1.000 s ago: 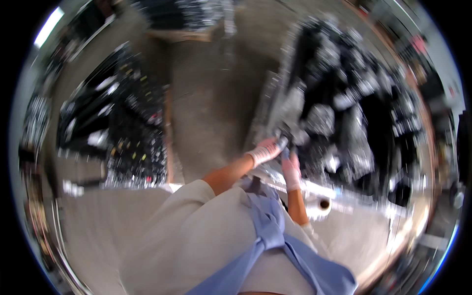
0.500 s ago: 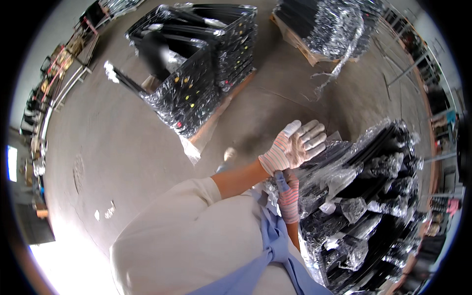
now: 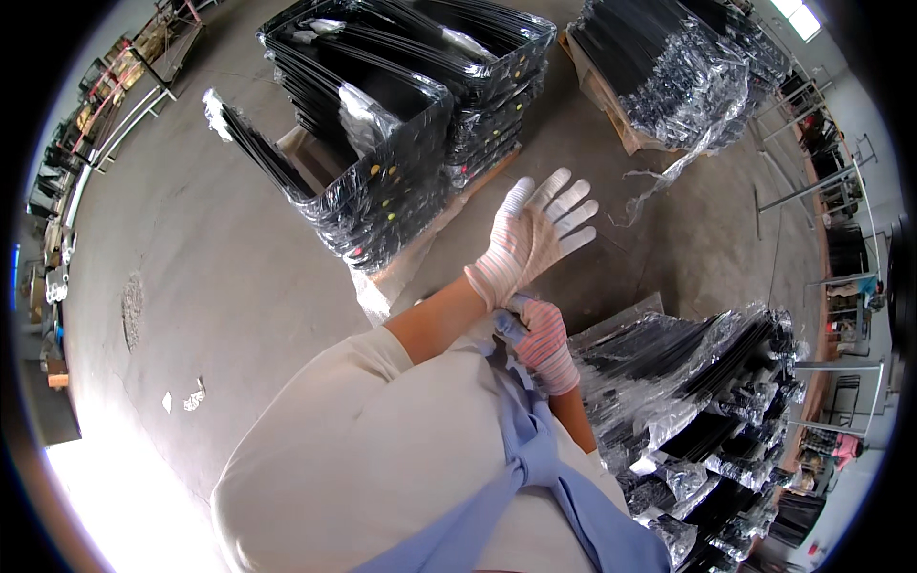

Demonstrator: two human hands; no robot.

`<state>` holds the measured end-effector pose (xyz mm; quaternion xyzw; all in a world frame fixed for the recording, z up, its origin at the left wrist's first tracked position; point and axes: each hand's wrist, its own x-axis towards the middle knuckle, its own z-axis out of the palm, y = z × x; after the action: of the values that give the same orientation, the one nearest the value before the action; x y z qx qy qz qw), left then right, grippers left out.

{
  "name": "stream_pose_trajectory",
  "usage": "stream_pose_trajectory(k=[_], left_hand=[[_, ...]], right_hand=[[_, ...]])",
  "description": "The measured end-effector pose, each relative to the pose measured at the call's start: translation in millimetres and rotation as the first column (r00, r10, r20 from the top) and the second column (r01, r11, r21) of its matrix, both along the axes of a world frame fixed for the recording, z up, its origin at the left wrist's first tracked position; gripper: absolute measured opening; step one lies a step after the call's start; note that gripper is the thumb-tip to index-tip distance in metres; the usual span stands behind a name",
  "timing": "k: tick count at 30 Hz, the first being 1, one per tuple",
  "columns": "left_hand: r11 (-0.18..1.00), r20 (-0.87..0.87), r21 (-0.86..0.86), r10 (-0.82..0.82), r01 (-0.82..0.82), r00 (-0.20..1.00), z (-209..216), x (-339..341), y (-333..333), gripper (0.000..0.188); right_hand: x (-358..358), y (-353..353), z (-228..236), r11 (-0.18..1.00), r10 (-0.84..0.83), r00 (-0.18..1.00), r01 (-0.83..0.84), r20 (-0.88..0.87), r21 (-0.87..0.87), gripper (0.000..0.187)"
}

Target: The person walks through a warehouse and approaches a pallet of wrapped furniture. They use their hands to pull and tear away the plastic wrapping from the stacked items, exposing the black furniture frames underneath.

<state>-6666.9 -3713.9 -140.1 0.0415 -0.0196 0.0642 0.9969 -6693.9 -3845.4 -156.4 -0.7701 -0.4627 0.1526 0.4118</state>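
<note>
My left hand (image 3: 532, 229), in a white glove with thin reddish stripes, is raised with the fingers spread and holds nothing. Just below its wrist, my right hand (image 3: 543, 349) wears a similar striped glove with blue-grey fingertips. Its fingers are curled at the cuff (image 3: 487, 285) of the left glove and grip it; part of this grip is hidden. A blue cloth (image 3: 537, 460) is knotted at the front of my pale top. Close to my right hand lies a stack of plastic-wrapped black bars (image 3: 707, 411).
Ahead stands a tall stack of black frames (image 3: 401, 181) in plastic wrap on a pallet. Another wrapped black stack (image 3: 659, 72) rests on a wooden pallet (image 3: 602, 95) at far right, loose film trailing on the floor. Metal racks (image 3: 845, 277) line the right wall. Plastic scraps (image 3: 194, 394) lie on the left.
My left hand's fingers have spread wider. Both hands have shifted left and farther out in the picture, the right still at the left wrist. The view has turned slightly.
</note>
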Motion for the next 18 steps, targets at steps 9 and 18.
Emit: stream_pose_trajectory(k=[9, 18], left_hand=[[0.578, -0.188, 0.813, 0.384, -0.076, 0.904, -72, -32, 162, 0.038], [-0.567, 0.265, 0.382, 0.824, 0.730, 0.501, -161, -124, 277, 0.051]], right_hand=[[42, 98, -67, 0.983, -0.079, 0.759, 0.167, -0.647, 0.076, 0.023], [109, 171, -53, 0.994, -0.084, 0.681, 0.113, -0.728, -0.009, 0.022]])
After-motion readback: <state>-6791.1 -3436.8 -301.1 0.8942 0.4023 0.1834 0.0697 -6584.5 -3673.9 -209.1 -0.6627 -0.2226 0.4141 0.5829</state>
